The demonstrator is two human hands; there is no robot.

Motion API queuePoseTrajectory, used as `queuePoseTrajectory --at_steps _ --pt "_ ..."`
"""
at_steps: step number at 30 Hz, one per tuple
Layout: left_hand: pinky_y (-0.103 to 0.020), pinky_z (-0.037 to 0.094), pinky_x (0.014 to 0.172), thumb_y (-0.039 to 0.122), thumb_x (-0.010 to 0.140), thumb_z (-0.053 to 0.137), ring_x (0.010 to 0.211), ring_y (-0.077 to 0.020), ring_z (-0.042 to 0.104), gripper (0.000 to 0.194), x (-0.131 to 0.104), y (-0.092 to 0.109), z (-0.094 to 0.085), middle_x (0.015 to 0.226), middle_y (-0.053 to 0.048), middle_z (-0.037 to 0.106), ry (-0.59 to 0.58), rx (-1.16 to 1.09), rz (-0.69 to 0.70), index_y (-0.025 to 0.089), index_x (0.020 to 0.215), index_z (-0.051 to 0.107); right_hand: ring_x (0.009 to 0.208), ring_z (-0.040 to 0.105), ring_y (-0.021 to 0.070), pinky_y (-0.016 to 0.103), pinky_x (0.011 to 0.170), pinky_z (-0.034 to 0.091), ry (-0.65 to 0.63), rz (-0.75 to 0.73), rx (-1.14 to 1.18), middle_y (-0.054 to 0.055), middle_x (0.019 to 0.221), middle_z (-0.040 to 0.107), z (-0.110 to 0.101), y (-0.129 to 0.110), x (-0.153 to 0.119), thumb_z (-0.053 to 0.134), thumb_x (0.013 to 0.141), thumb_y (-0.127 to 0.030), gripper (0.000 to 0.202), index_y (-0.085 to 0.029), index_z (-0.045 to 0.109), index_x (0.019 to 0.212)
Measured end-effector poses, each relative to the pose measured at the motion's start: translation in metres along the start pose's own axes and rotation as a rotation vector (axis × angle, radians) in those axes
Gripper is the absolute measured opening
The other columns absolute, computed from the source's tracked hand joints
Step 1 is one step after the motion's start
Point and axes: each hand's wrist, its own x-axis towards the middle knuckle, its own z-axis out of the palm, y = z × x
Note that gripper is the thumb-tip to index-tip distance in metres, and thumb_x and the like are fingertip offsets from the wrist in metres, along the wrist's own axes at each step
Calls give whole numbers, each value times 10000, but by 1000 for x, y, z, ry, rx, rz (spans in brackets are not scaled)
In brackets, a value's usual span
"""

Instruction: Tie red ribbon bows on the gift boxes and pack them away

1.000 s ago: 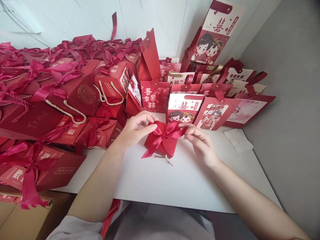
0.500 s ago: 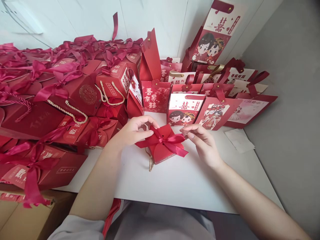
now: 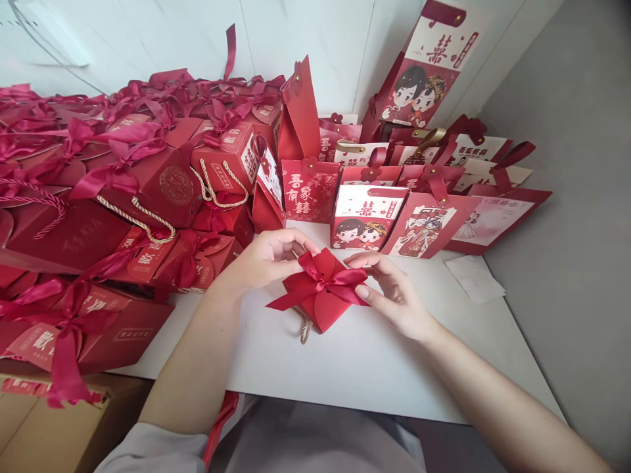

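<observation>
A small red gift box [image 3: 323, 312] sits on the white table, tied on top with a shiny red ribbon bow [image 3: 323, 284]. Its scalloped flaps are folded over, and a twisted gold cord handle [image 3: 305, 328] hangs out at the lower left. My left hand [image 3: 273, 259] is closed at the box's back left edge, fingers curled behind it and thumb by a bow loop. On the other side, my right hand [image 3: 394, 289] has its thumb on the right end of the ribbon, with the fingers bent behind the loop. The box's far side is partly hidden.
Many red ribboned gift boxes [image 3: 142, 164] are stacked at left, some with cord handles. Several red and white paper gift bags [image 3: 367, 220] stand behind. A white paper [image 3: 474, 278] lies at right by the grey wall [image 3: 582, 230]. A cardboard box [image 3: 54, 427] is at lower left.
The gift box has turned on the table, one corner now pointing towards me. My right hand has moved left onto the ribbon end. My left hand has stayed nearly in place.
</observation>
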Motion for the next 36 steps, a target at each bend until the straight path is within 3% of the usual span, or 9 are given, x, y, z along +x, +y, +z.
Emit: queuePoseTrajectory --at_steps 5,9,14,22,24,30,36 --pt "-288 553 846 129 828 671 985 -194 697 245 -1 -1 -2 1061 -65 728 -84 109 45 187 1061 721 1076 639 195 373 986 495 41 54 -23 40 1131 658 2 -3 1 666 969 -302 130 -272 636 1092" --pt "-262 548 821 88 796 679 951 -173 690 251 -2 -2 -1 986 -38 720 -58 126 26 196 1017 726 1050 648 200 381 975 504 28 105 -33 53 1141 667 2 -2 1 665 967 -324 174 -268 643 1130" --pt "-249 561 773 100 793 709 894 -160 701 237 -4 1 2 974 -42 738 -57 78 -6 188 1013 721 1017 650 191 354 928 526 82 22 -62 44 1077 667 1 -1 0 688 950 -277 49 -258 643 957" --pt "-271 572 820 153 869 669 919 -175 704 131 -4 3 -1 1015 -75 738 -104 74 89 174 971 748 978 651 193 363 902 536 80 -60 -73 50 1040 668 0 0 -3 619 970 -197 63 -253 628 998" --pt "-282 569 791 212 886 677 886 -184 700 89 -3 3 2 964 -80 739 -76 66 88 169 904 753 943 647 186 353 872 535 107 -73 -82 41 1006 667 -1 0 -3 601 973 -185 84 -255 629 1009" --pt "-312 511 722 286 919 644 784 -167 646 118 6 -1 22 870 -52 723 194 5 87 186 877 690 833 631 170 329 784 526 262 -67 -134 14 937 664 2 0 -4 596 978 -205 81 -270 632 1010" --pt "-319 471 746 147 810 618 844 -180 610 103 11 -2 34 901 -43 702 226 180 170 188 855 702 883 638 190 345 819 528 364 -132 -275 26 979 661 5 5 -6 603 974 -196 157 -284 618 1103"
